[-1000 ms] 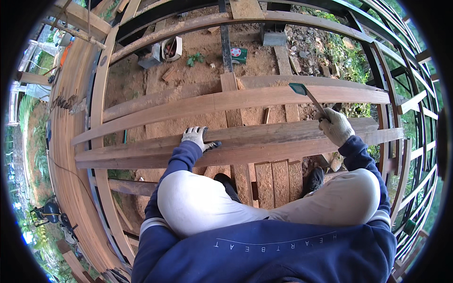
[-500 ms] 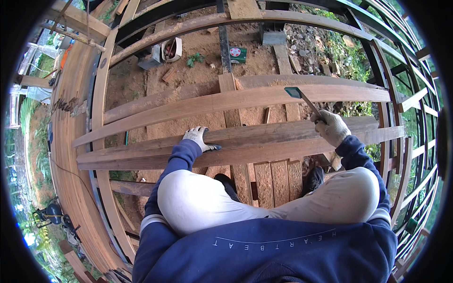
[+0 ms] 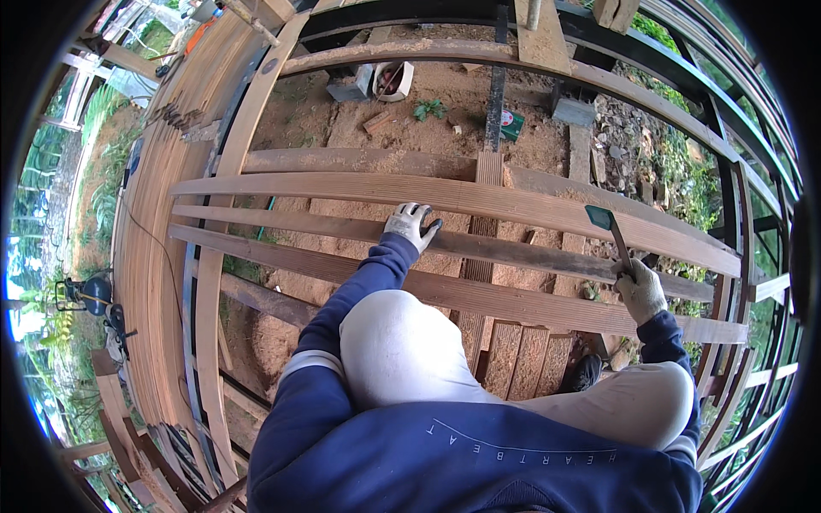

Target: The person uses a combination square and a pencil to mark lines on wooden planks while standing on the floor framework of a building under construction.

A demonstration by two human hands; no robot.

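Honestly, this looks like early-to-middle going to me (clock face centred on the view). Three boards lie across the frame: far board (image 3: pixel 342 185), middle board (image 3: pixel 530 252) and near board (image 3: pixel 513 299), all running from 9 toward 4 o'clock. So that much is laid out. Their left ends sit over a pale beam (image 3: pixel 205 291), but I can't make out any fastening, so I wouldn't call them fixed.

As for the hands, the gloved left hand (image 3: pixel 410 224) is just about dead centre, fingers half-spread toward 12, thumb out at 3, apparently resting on the middle board. The gloved right hand (image 3: pixel 641 295), a touch past 3 o'clock, is wrapped round the handle of a green-headed tool (image 3: pixel 617 238), head pointing to about 2. Can't tell whether that hand also touches wood.

What's left? Gaps between all three boards, spaced unevenly, bare sawdusty ground (image 3: pixel 342 128) showing toward 11 and 12, and a big board stack (image 3: pixel 162 239) lying at 9.
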